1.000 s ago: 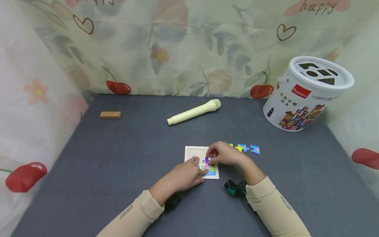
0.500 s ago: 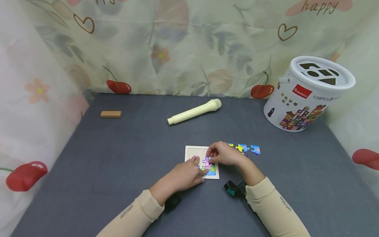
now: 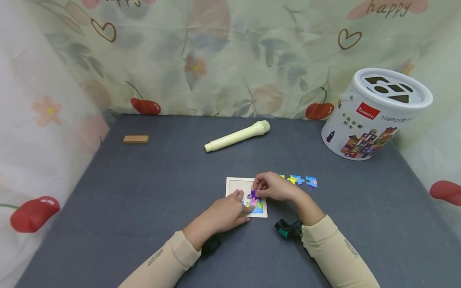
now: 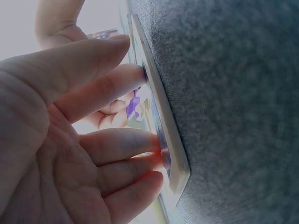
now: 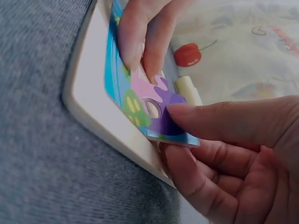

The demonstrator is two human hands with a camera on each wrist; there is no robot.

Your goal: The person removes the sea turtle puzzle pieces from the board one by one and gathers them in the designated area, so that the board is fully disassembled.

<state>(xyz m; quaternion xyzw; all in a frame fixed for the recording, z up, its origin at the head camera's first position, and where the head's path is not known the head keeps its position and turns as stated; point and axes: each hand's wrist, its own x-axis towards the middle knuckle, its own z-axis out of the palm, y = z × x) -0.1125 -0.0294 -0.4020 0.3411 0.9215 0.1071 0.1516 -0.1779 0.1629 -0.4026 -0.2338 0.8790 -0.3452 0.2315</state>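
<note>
You seem mid-fit: right hand (image 3: 275, 187) pinching the purple piece (image 5: 164, 125) over the tray (image 3: 237, 184), left hand (image 3: 223, 214) fingers extended; align, then press.

The jigsaw piece (image 5: 161, 125) is purple with a blue edge, the puzzle frame (image 5: 86, 88) cream. Red cherries (image 3: 145, 106) and orange flowers (image 3: 195, 67) pattern the pale backdrop (image 3: 158, 72); the tabletop (image 3: 173, 172) is dark grey.
</note>
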